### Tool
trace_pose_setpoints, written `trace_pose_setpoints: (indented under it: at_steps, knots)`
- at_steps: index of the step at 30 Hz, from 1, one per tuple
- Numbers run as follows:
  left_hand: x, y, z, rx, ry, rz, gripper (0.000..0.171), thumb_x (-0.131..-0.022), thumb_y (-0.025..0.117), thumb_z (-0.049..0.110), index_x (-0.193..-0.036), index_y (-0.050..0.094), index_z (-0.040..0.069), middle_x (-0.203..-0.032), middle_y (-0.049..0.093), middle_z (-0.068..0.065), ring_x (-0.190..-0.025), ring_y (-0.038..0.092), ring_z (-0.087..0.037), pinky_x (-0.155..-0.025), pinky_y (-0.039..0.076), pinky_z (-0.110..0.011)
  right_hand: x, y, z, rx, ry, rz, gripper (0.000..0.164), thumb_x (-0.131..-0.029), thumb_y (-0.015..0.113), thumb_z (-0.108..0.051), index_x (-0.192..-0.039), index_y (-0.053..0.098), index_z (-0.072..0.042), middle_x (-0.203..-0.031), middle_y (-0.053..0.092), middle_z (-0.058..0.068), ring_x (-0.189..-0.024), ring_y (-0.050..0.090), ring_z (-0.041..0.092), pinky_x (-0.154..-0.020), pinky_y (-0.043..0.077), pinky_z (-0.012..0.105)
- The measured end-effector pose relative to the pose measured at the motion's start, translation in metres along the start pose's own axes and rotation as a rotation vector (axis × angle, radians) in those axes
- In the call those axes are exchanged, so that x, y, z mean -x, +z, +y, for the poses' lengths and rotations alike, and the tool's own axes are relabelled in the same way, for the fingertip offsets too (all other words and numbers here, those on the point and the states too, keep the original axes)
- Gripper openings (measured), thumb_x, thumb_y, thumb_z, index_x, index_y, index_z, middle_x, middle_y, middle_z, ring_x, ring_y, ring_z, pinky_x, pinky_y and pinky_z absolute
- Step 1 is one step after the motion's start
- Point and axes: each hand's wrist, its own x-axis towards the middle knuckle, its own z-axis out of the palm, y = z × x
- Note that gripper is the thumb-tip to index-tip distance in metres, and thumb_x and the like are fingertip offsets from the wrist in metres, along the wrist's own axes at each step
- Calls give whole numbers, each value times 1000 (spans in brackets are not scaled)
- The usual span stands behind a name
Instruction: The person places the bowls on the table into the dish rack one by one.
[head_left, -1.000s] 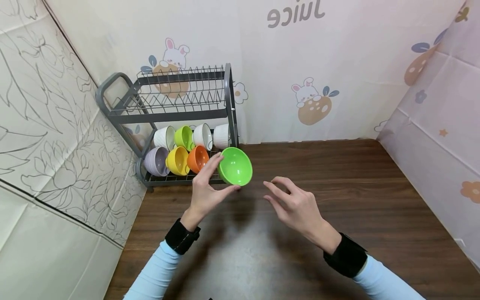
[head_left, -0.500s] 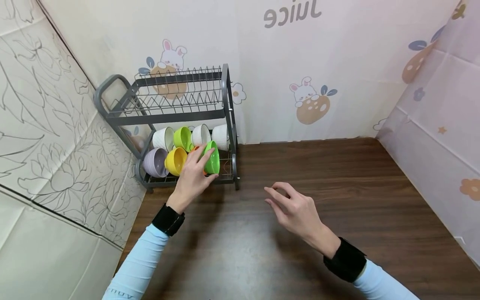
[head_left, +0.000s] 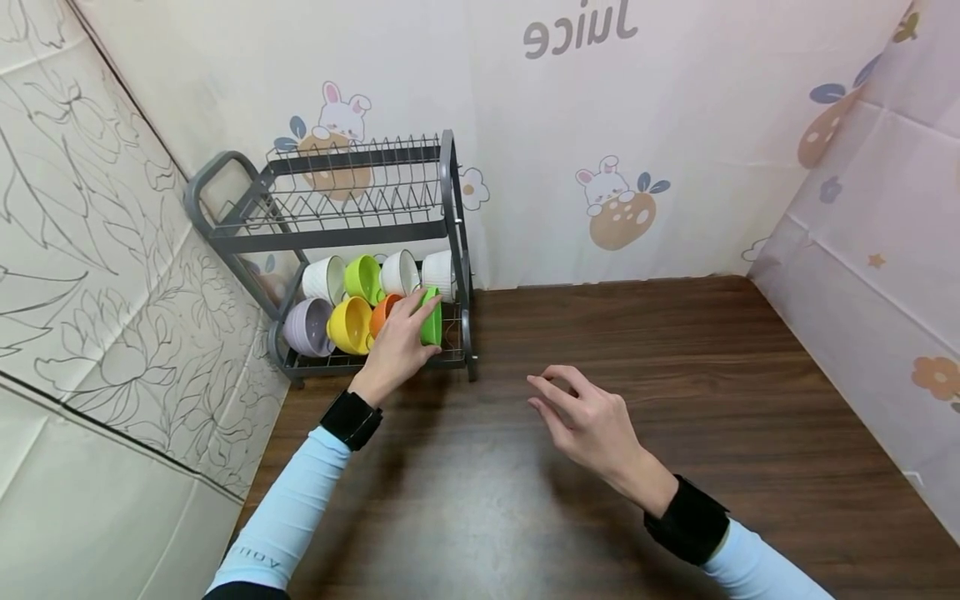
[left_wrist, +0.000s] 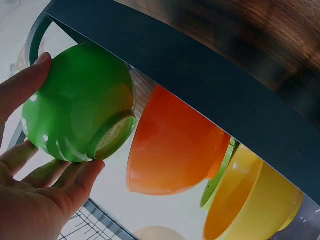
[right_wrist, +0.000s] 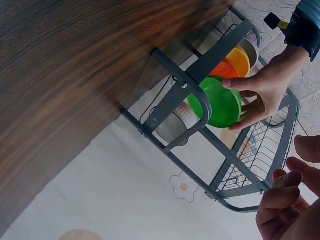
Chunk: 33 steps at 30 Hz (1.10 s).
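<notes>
My left hand grips a bright green bowl between thumb and fingers. The bowl stands on its side, at the right end of the front row on the lower tier of a grey dish rack. Beside it on the left is an orange bowl, followed by a yellow bowl and stacked lilac bowls. Over the table, apart from the rack, my right hand hovers with loosely bent fingers and nothing in them.
Behind the front row are a white bowl, a lime green bowl and more white bowls. The rack's upper wire tier hangs over them. A patterned wall sheet rises behind the brown wooden table.
My left hand has carried the green bowl leftward from over the table into the rack's lower tier, turning its opening to the right. The right hand has barely moved.
</notes>
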Motion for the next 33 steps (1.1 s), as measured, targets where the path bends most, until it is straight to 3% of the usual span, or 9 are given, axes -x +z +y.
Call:
trace_pose_setpoints:
  at_steps: [7,21,33]
  knots:
    - [-3,6,-3,10,-30,-48,91,-74,97,5,-154,54,8,-163,40,-23,-144,42,-43,-115,42,-54,2,0,-1,-3,16,-14,32,-110,60,-31,-120,77,-7,-110,66,10,-62,55,10,-45,36,22]
    - [-10,16,-9,19,-40,-70,89,-73,97,5,-151,55,2,-159,43,-28,-145,41,-45,-118,38,-56,2,2,-3,5,22,-16,33,-110,60,-32,-119,77,-6,-109,66,10,-61,57,12,-44,36,21]
    - [-14,21,-10,71,-109,-86,91,-74,98,8,-152,51,0,-160,42,-25,-136,53,-42,-111,47,-53,4,4,-2,14,40,-38,31,-108,62,-31,-119,77,-7,-109,66,10,-61,56,10,-44,37,22]
